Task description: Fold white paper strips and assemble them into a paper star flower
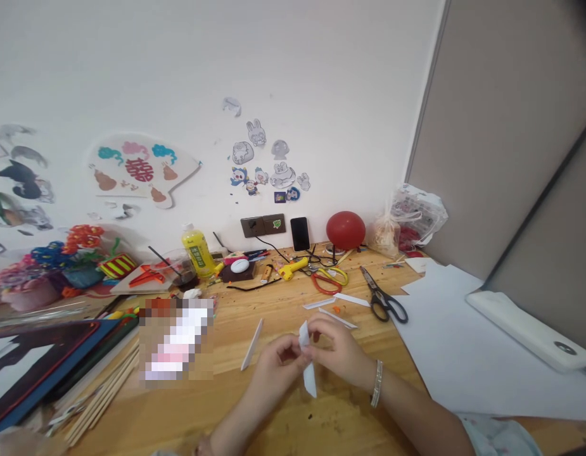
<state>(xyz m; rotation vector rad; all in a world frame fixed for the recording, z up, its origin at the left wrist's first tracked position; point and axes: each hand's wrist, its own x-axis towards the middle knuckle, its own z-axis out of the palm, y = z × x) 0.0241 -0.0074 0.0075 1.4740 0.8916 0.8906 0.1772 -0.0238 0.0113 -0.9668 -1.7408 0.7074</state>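
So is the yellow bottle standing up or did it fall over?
Standing up: the yellow bottle has its white cap at the top and its bottom down by the table.

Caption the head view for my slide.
Left hand and right hand hold a white paper strip above a wooden table, black scissors beyond.

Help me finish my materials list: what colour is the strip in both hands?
The strip is white, shown best in the head view.

The head camera looks forward and down across the near table [178, 405] to the wall [321, 69]
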